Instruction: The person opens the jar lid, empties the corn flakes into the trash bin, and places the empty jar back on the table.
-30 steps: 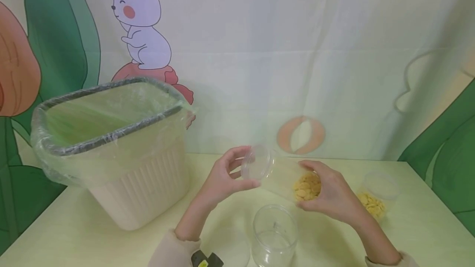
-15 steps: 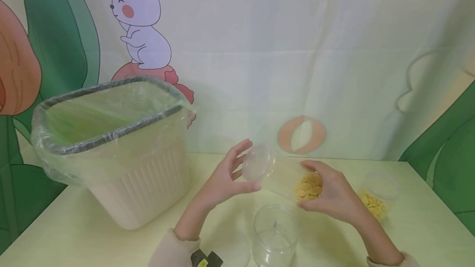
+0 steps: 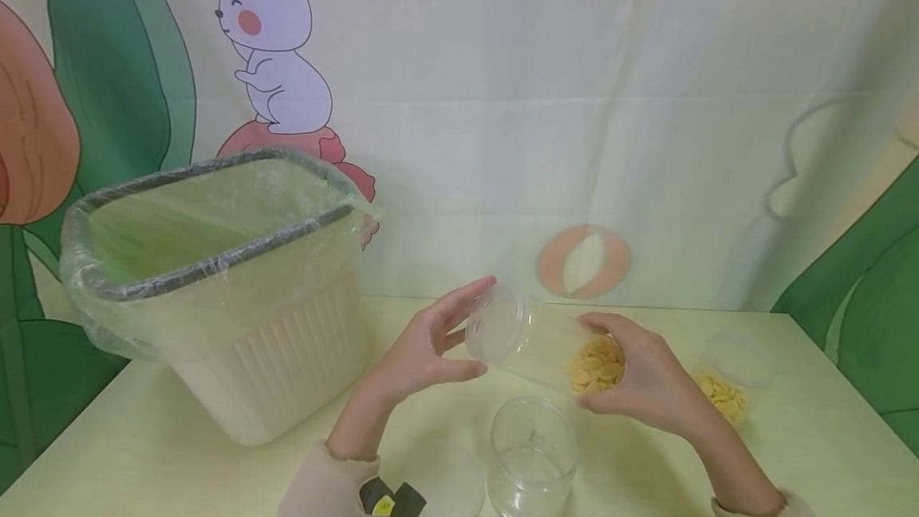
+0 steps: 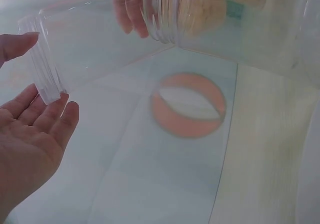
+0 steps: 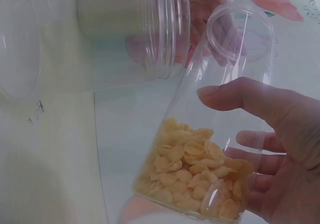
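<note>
Logging from my remote seat: lined bin [image 3: 294, 357] far left, second flake tub [image 3: 738, 364] right, open jar [image 3: 533, 465] upright on the table [image 3: 804, 453], pale disc [image 3: 454, 479] beside it. Right hand [image 3: 649, 377] has thumb and fingers clamped round the clear canister [image 3: 551, 345], tilted midair, flakes [image 5: 192, 171] at its base; left hand's [image 3: 424, 349] fingers spread apart about its lid [image 3: 497, 327], contact unclear to me.

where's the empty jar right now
In the head view, the empty jar stands on the table at bottom centre, just below the tilted jar of flakes and right of a pale disc.
</note>
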### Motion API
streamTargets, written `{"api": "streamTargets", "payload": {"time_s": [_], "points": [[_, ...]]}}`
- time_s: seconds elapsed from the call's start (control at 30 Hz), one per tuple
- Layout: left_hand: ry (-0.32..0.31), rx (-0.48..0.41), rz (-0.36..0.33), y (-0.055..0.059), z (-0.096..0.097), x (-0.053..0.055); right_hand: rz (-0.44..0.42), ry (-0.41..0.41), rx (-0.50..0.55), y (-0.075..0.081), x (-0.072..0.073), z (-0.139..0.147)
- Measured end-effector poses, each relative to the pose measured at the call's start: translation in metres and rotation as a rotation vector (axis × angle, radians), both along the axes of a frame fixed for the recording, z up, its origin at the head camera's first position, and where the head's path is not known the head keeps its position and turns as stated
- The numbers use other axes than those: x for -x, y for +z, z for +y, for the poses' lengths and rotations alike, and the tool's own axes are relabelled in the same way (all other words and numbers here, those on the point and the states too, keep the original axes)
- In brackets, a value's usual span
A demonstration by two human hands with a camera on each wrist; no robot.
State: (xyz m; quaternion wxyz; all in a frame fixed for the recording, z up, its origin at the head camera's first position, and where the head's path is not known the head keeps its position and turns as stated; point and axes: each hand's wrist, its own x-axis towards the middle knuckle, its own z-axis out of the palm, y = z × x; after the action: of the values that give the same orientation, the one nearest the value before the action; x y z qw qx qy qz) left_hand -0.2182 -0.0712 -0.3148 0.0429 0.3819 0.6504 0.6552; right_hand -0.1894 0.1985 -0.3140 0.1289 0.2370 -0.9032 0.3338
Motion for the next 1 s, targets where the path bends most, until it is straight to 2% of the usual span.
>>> {"api": "streamTargets", "payload": {"time_s": [0.17,0.6,0.73,0.87,1.0], "points": [[0.035,0.0,-0.011,0.001,0.001,0.0,0.004,-0.005,-0.007,0.001,0.0,0.001],[0.265,0.027,-0.133,-0.004,0.01,0.0,-0.006,-0.024,-0.013,0.001,0.001,0.0],[0.31,0.029,-0.168,-0.006,0.013,0.0,0.001,-0.034,-0.023,0.0,0.002,0.0],[0.302,0.029,-0.182,-0.005,0.014,-0.001,-0.015,-0.039,-0.025,-0.001,0.003,0.001],[0.232,0.026,-0.178,-0.005,0.012,-0.001,-0.044,-0.039,-0.023,0.0,0.003,0.002]]}}
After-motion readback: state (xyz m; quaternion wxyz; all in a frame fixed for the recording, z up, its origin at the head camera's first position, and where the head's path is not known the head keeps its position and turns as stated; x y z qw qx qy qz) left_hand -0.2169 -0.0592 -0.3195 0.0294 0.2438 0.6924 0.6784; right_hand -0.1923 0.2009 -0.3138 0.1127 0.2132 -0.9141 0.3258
